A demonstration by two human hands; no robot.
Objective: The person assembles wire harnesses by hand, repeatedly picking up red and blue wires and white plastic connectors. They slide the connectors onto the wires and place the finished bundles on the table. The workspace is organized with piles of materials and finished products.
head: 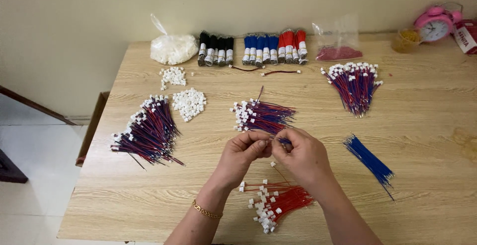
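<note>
A pale wooden table (422,126) fills most of the view, set against a cream wall. On its left side lies the biggest heap — a fan of red-and-blue wire leads with white plugs (148,131). A similar bundle (354,86) sits at the right rear, and a third, smaller one (262,116) lies in the middle, just beyond the hands. Along the back edge stands a row of banded wire bundles, black (215,49), blue (260,48) and red (292,45), flanked by a clear bag of white connectors (173,47) on the left and a bag with reddish contents (339,46) on the right. A pink alarm clock (434,23) stands in the far right corner. Loose blue wires (370,159) lie to the right of the hands, and red wires with white plugs (278,205) lie under the wrists, near the front edge. Two small piles of white connectors (189,103) sit left of centre.

The left hand (242,151) (a gold bracelet on its wrist) and the right hand (303,155) meet at the fingertips above the table — both pinch narrowly on a thin wire lead (284,140), blue where it shows, while a small white connector (273,164) hangs just below them.
</note>
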